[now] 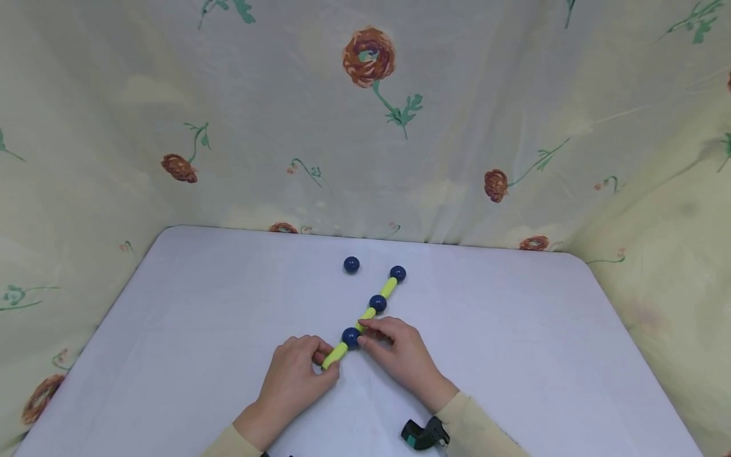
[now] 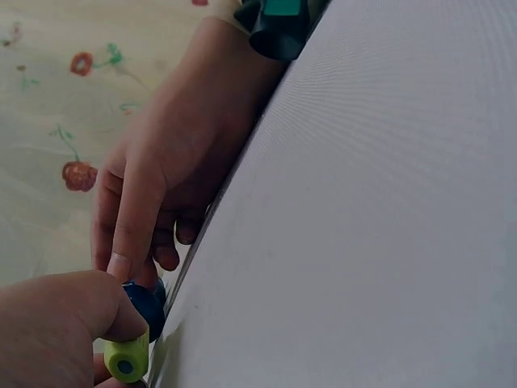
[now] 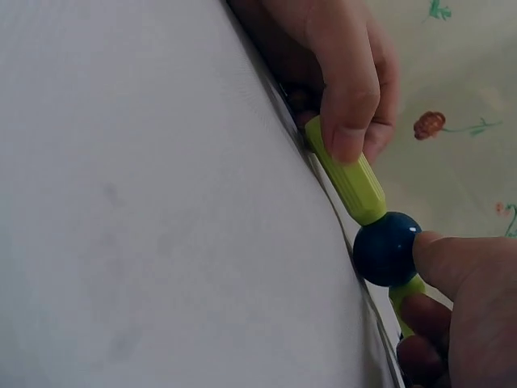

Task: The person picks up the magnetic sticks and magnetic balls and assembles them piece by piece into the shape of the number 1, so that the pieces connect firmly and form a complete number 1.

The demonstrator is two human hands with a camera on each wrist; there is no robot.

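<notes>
A chain of three dark blue balls and three yellow-green ribbed rods slants across the white table. My left hand (image 1: pixel 297 374) pinches the nearest rod (image 1: pixel 334 357) between thumb and fingers. That rod (image 3: pixel 349 178) meets the nearest blue ball (image 3: pixel 388 249). My right hand (image 1: pixel 400 352) grips this ball, its thumb on the ball's side and its fingers beside the middle rod (image 1: pixel 368 314). Farther along are the middle ball (image 1: pixel 378 303), the far rod (image 1: pixel 389 288) and the end ball (image 1: pixel 398 273). In the left wrist view, the held rod's (image 2: pixel 127 361) free end shows a dark round centre.
A loose blue ball (image 1: pixel 351 264) lies near the table's back edge, left of the chain's far end. Floral cloth (image 1: pixel 274 114) hangs behind and beside the white table (image 1: pixel 514 343). A black wrist camera (image 1: pixel 424 435) sits by the right sleeve.
</notes>
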